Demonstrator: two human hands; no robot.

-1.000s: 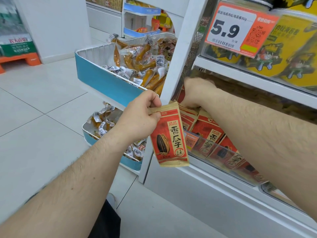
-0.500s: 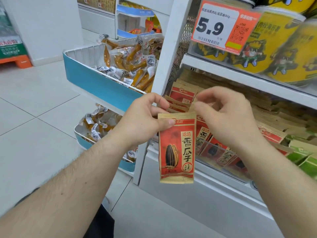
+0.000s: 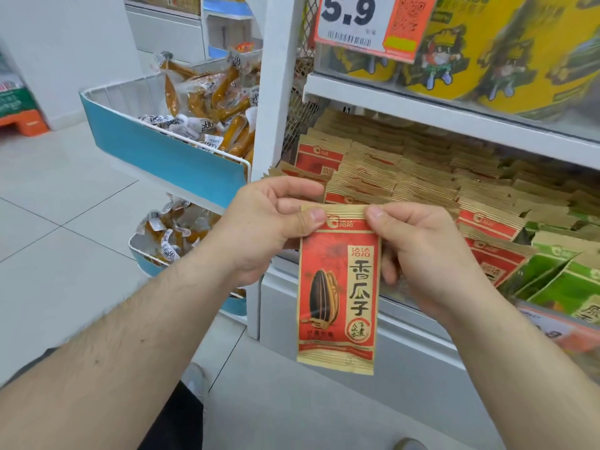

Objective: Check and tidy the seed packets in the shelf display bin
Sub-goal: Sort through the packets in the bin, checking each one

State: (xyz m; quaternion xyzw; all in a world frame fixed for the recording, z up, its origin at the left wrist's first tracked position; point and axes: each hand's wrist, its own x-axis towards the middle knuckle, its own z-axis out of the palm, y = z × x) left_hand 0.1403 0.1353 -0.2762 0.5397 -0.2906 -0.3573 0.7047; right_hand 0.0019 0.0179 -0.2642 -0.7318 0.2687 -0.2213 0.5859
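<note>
A red and tan sunflower seed packet [image 3: 339,287] hangs upright in front of the shelf. My left hand [image 3: 269,228] pinches its top left corner between thumb and fingers. My right hand [image 3: 422,254] pinches the top right corner, its other fingers curled behind the packet. Behind my hands the display bin [image 3: 406,306] holds several rows of matching red seed packets [image 3: 389,177] standing on edge, with green packets [image 3: 558,280] at its right end.
Two blue-fronted wire baskets, the upper basket [image 3: 162,151] and the lower basket [image 3: 143,254], hold sausage snacks left of the white shelf post [image 3: 276,92]. Yellow tubs [image 3: 487,53] and a 5.9 price tag [image 3: 367,21] sit on the shelf above. Tiled floor [image 3: 65,238] spreads to the left.
My right hand came out of the bin and took the packet's top right corner. The packet now hangs squarely between both hands, lower and closer to me.
</note>
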